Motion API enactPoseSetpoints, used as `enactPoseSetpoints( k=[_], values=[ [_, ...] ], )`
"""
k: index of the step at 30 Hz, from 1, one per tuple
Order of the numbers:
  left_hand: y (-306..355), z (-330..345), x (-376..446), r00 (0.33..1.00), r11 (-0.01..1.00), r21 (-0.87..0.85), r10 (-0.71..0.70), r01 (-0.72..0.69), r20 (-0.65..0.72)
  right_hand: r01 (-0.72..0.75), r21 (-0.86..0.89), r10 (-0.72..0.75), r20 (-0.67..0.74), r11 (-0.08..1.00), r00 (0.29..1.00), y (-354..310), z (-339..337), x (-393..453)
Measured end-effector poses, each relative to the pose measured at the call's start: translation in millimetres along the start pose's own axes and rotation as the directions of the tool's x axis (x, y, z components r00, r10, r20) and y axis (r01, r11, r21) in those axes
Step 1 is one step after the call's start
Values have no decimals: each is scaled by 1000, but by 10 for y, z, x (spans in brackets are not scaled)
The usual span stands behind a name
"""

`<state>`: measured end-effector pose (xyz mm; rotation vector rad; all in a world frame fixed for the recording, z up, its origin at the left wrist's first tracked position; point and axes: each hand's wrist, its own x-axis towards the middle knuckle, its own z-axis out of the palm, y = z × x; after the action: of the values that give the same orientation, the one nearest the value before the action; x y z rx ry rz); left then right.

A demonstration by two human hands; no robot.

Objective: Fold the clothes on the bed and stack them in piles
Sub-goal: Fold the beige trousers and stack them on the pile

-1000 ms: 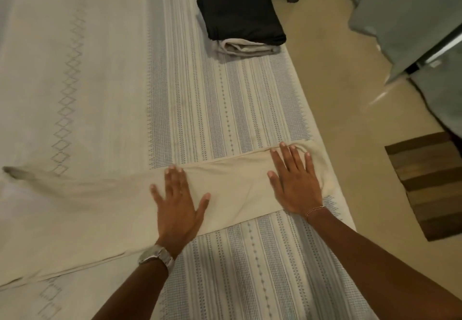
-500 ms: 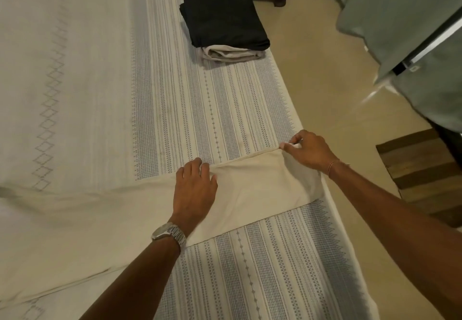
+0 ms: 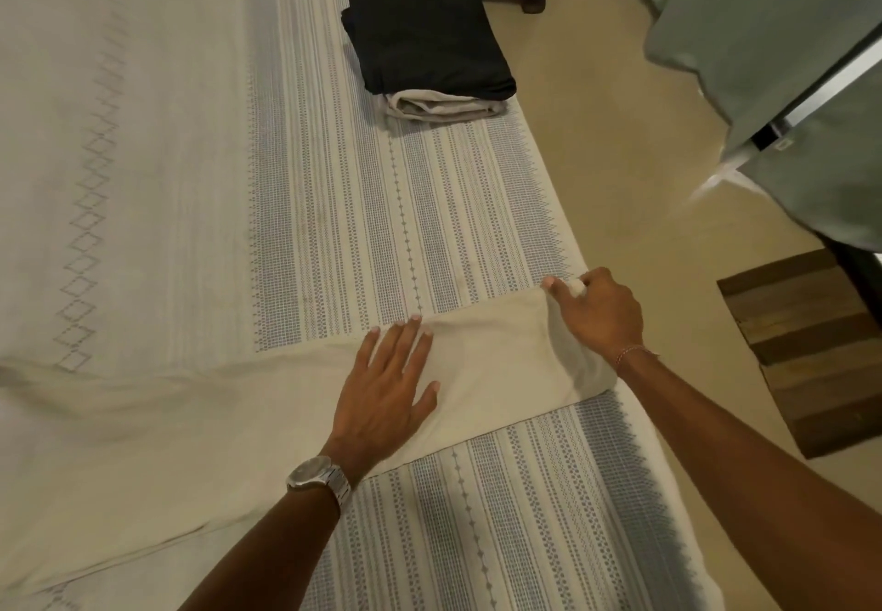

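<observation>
l hand [image 3: 387, 383] flat on cream cloth [image 3: 491, 362], r grip [image 3: 594, 309] pinching its corner; folded pile [image 3: 429, 47] beyond.

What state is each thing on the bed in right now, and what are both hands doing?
Cream garment: spread long across the bed, partly folded.
Black garment: folded, topping the pile.
Light garment: folded, under the black one.
Left hand: flat, pressing the cream garment.
Right hand: pinching its far corner.

The left hand [image 3: 386, 386] lies flat, palm down, fingers straight and slightly spread, a metal watch [image 3: 319, 478] on its wrist. The right hand [image 3: 594, 312] is ahead and to the right of it, fingers curled in a pinching grip, a thin bracelet [image 3: 629, 353] at its wrist. Both forearms reach forward, bare.
</observation>
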<state>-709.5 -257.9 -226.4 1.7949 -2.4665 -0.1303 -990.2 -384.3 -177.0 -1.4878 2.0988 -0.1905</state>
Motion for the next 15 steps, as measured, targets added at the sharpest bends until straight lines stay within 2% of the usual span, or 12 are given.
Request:
enactPoseSetpoints(
  k=[3,5,7,9,11,13,15],
  values=[
    [112,75,-25,998,996,-88,3,2,63,-99,11,92,261,995,961,166,-156,-55],
    [109,91,-14,994,991,-129,-25,38,103,-88,138,18,442,986,897,310,-282,-81],
    [87,79,27,991,992,-115,-43,58,124,-73,250,-70,519,965,852,388,-339,-135],
    [91,59,59,989,992,-109,-44,60,143,-31,304,-126,482,952,867,417,-304,-204],
    [94,53,69,985,995,-82,-49,64,168,22,342,-152,359,939,921,437,-217,-266],
    [104,50,99,977,993,-80,-68,85,202,120,264,-175,196,957,965,347,-150,-349],
    [167,15,131,965,987,-91,-107,132,240,221,143,-228,38,965,973,168,-125,-498]
  ],
)
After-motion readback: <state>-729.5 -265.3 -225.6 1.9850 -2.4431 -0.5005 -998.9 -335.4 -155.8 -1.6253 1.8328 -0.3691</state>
